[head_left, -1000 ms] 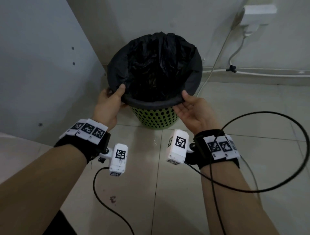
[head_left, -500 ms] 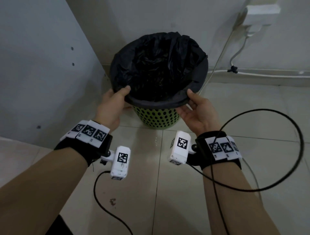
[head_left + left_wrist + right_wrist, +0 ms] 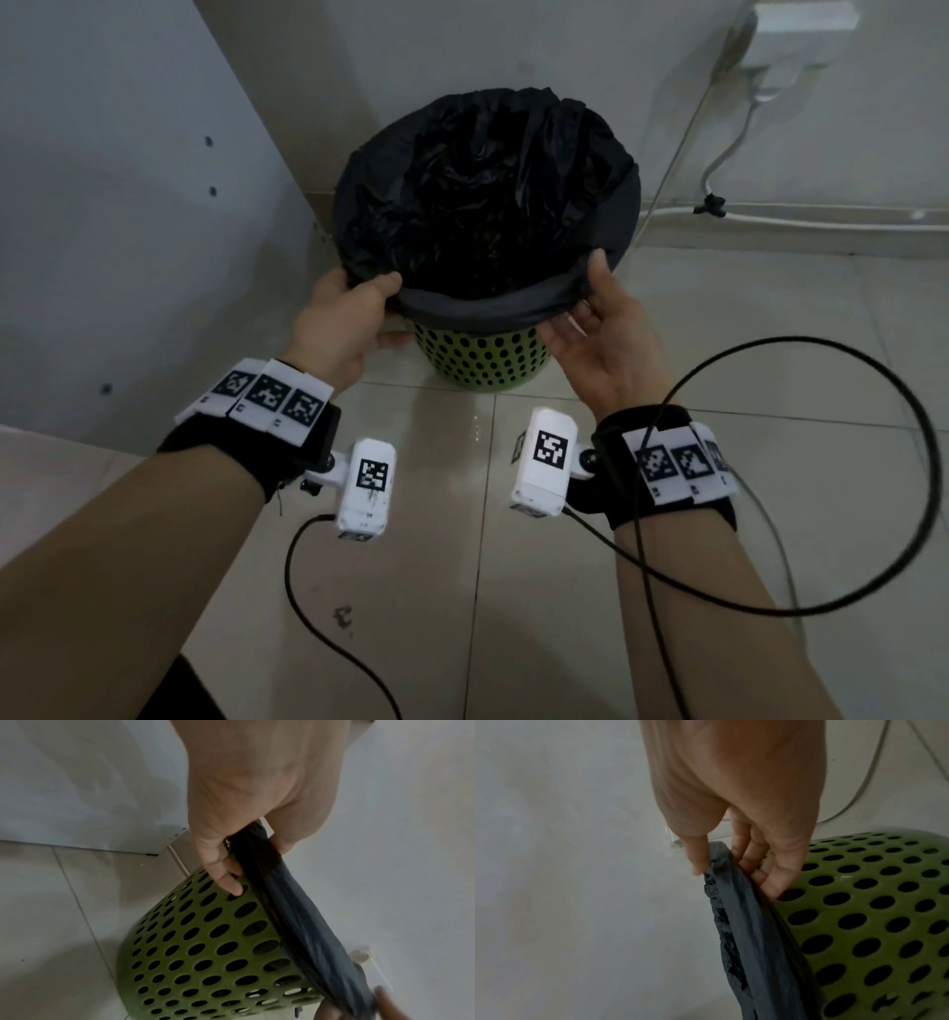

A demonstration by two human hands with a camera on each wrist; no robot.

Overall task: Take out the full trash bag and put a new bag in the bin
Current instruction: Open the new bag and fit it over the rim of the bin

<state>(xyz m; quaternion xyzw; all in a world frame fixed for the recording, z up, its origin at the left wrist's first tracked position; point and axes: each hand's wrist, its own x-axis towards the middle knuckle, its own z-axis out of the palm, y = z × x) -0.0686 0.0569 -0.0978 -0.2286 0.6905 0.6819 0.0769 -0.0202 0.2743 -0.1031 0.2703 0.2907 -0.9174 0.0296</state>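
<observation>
Tiled floor, corner of pale walls. Left hand pinches black trash bag hem, thumb above, fingers below against green perforated bin. Right hand pinches hem opposite likewise. Wrist tags carry square codes, unreadable.

Both forearms extended forward, wrists strapped with tagged bands. Left hand palm turned inward, thumb above, fingers curled beneath, pinching the bag rim. Right hand palm up, thumb raised, fingers curled under the same rim, pinching.
</observation>
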